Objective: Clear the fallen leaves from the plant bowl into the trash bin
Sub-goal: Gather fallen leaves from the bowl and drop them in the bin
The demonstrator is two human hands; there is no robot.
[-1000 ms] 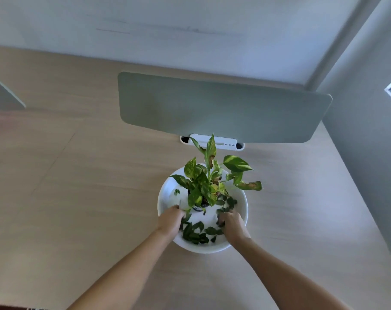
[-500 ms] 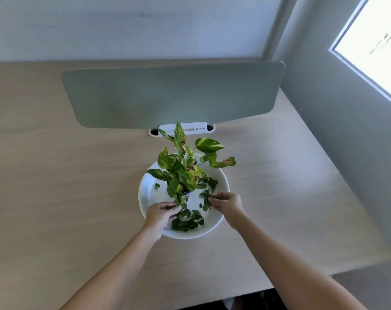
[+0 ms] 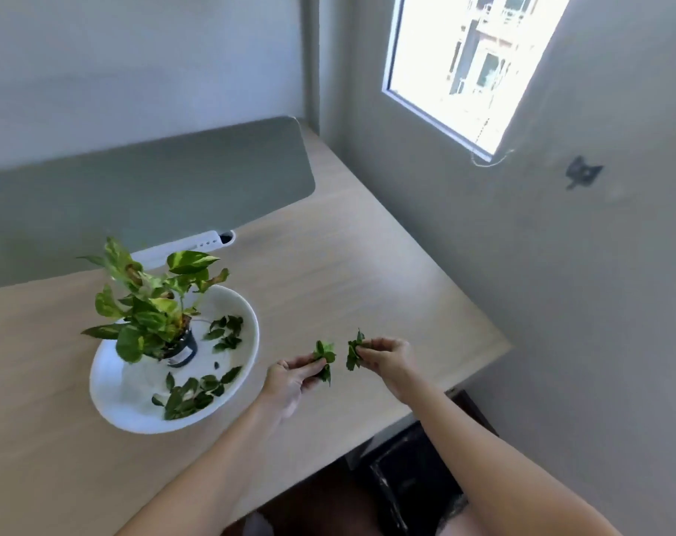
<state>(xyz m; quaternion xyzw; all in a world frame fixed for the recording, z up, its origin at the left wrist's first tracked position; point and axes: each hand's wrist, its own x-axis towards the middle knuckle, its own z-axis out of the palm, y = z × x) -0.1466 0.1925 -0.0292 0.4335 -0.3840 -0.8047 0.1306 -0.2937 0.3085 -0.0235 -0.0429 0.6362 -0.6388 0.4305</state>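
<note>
A white plant bowl [image 3: 108,396] sits on the wooden desk, holding a small potted plant [image 3: 151,303] with green and yellow leaves. Several dark fallen leaves [image 3: 191,392] lie in the bowl's near part and more [image 3: 226,332] on its right side. My left hand [image 3: 294,377] is to the right of the bowl, above the desk, pinching a small bunch of leaves [image 3: 324,357]. My right hand [image 3: 384,355] is beside it, closed on another bunch of leaves [image 3: 354,352]. A dark trash bin [image 3: 410,485] stands on the floor below the desk's right corner, partly hidden by my right forearm.
A grey-green divider panel [image 3: 147,187] stands along the back of the desk [image 3: 367,284], with a white power strip [image 3: 197,243] at its foot. A grey wall with a bright window [image 3: 464,63] runs along the desk's right edge.
Both hands have lifted out of the bowl with leaves and moved right, over the desk. My view has swung to the right, bringing the window and the bin into sight.
</note>
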